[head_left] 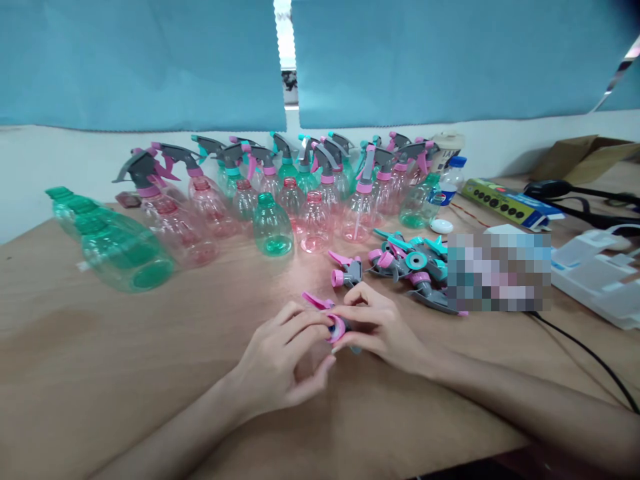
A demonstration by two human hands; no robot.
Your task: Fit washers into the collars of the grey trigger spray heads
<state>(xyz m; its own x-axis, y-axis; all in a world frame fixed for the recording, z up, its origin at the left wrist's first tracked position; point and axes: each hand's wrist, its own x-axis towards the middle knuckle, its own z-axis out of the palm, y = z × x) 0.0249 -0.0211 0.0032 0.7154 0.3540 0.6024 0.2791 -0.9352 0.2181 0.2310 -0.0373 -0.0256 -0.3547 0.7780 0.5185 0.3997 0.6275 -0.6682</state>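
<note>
Between my hands, just above the table, is a trigger spray head (338, 328) with a pink collar, pink trigger and grey body. Its collar opening faces left. My right hand (383, 327) grips the collar and body between thumb and fingers. From the left, my left hand (287, 353) is closed with its fingertips at the collar opening; a small dark spot shows there, too small to name. Its thumb sits lower, below the collar. Just beyond my hands lies another pink and grey spray head (347, 272). A pile of pink, teal and grey spray heads (415, 263) lies to the right.
Several pink bottles (315, 227) and green bottles (273, 230) stand behind, many with spray heads on. Green bottles (117, 250) stand at left. A water bottle (453, 180), a long box (510, 203), a clear plastic organiser (600, 273) and a black cable (583, 350) are at right.
</note>
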